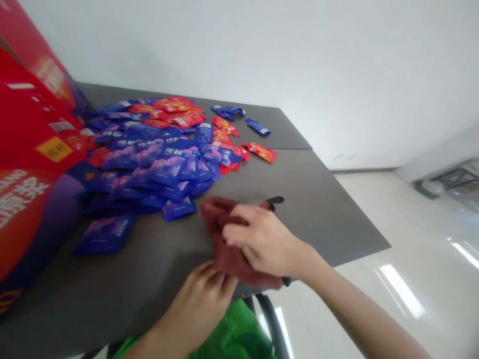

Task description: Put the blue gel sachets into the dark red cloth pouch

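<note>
Near the table's front edge is a maroon cloth pouch [232,262], soft and creased, with a small black piece sticking out at its far side and another at its near right corner. My right hand [265,239] lies over it, fingers curled into the fabric around what looks like its opening. With closed fingers, my left hand [204,299] grips the pouch's lower left edge; its fingertips are partly hidden by the cloth. Whatever the pouch may contain is out of sight. Just left of it lies a heap of blue-purple sachets [164,169].
Red-orange sachets [179,112] lie behind and among the blue ones, with a few scattered to the right. A large printed red box [33,149] stands at the left. The grey table [329,219] ends at the right above a shiny tiled floor. A white wall [262,50] rises behind.
</note>
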Demonstrator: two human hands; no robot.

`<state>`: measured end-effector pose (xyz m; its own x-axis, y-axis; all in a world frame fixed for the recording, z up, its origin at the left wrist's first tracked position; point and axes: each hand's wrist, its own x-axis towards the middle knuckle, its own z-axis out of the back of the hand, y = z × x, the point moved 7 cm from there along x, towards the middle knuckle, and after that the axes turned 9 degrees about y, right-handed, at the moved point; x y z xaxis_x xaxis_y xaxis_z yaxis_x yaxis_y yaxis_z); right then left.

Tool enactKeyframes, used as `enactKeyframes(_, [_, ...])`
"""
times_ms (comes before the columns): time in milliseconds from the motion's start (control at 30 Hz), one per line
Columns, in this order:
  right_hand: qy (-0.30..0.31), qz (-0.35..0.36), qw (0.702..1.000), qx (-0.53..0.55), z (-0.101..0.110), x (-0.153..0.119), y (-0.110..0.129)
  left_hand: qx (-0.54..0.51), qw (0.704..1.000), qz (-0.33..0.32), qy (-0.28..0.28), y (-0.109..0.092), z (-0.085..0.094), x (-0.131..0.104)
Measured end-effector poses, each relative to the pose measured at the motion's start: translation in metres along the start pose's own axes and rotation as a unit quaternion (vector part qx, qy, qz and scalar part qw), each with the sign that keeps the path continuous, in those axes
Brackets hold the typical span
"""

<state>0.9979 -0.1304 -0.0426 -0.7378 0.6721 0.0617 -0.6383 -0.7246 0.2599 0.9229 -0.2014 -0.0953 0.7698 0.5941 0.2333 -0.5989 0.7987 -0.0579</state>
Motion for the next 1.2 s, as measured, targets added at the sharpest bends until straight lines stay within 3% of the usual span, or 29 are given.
enactKeyframes(67, [0.061, 0.030, 0.997, -0.037, -0.024, -0.003, 0.017, 0.010, 1.000, -0.007, 0.017, -0.002, 0.000, 0.002])
enactKeyframes(167, [0.089, 0.009, 0.993, -0.078, -0.047, 0.011, -0.002, 0.035, 0.999, -0.027, 0.023, -0.005, 0.001, 0.003])
enactKeyframes(300, [0.066, -0.114, 0.985, -0.116, -0.037, 0.040, -0.067, 0.054, 0.997, -0.055, 0.013, -0.007, 0.002, 0.004])
enactKeyframes(367, [0.034, -0.155, 0.981, -0.114, -0.021, 0.040, -0.081, 0.036, 0.998, -0.037, 0.026, -0.004, 0.000, 0.005])
enactKeyframes(433, [-0.007, -0.139, 0.986, -0.091, -0.006, 0.031, -0.069, 0.019, 0.999, -0.013, 0.029, -0.001, 0.000, 0.006])
enactKeyframes(500, [-0.023, -0.081, 0.994, -0.067, -0.002, 0.016, -0.038, 0.009, 0.999, 0.001, 0.031, -0.001, 0.000, 0.006])
enactKeyframes(600, [0.032, 0.018, 0.997, -0.066, -0.022, 0.000, 0.004, 0.019, 0.999, -0.001, 0.046, -0.004, -0.002, 0.005])
enactKeyframes(667, [0.059, 0.026, 0.994, -0.084, -0.037, 0.002, 0.005, 0.039, 0.998, -0.020, 0.044, -0.007, -0.003, 0.006])
enactKeyframes(733, [0.056, -0.017, 0.993, -0.103, -0.043, 0.015, -0.019, 0.048, 0.997, -0.045, 0.032, -0.009, -0.001, 0.007])
enactKeyframes(833, [0.019, -0.132, 0.983, -0.123, -0.038, 0.035, -0.077, -0.015, 0.998, -0.060, -0.007, -0.005, 0.010, 0.012])
enactKeyframes(867, [-0.001, -0.175, 0.977, -0.123, -0.033, 0.038, -0.096, -0.060, 0.997, -0.040, -0.030, 0.001, 0.016, 0.014])
enactKeyframes(933, [-0.056, -0.253, 0.960, -0.110, -0.022, 0.035, -0.128, -0.174, 0.979, 0.067, -0.082, 0.022, 0.028, 0.015])
enactKeyframes(1033, [-0.144, -0.332, 0.928, -0.085, -0.008, 0.011, -0.153, -0.346, 0.881, 0.292, -0.140, 0.055, 0.024, -0.004])
enactKeyframes(1100, [-0.178, -0.367, 0.909, -0.079, -0.005, -0.008, -0.161, -0.403, 0.833, 0.358, -0.125, 0.058, 0.010, -0.021])
enactKeyframes(1133, [-0.187, -0.381, 0.902, -0.077, -0.005, -0.016, -0.163, -0.388, 0.840, 0.362, -0.109, 0.055, 0.006, -0.029])
enactKeyframes(1200, [-0.200, -0.400, 0.892, -0.068, -0.005, -0.026, -0.168, -0.264, 0.895, 0.345, -0.102, 0.048, 0.010, -0.046])
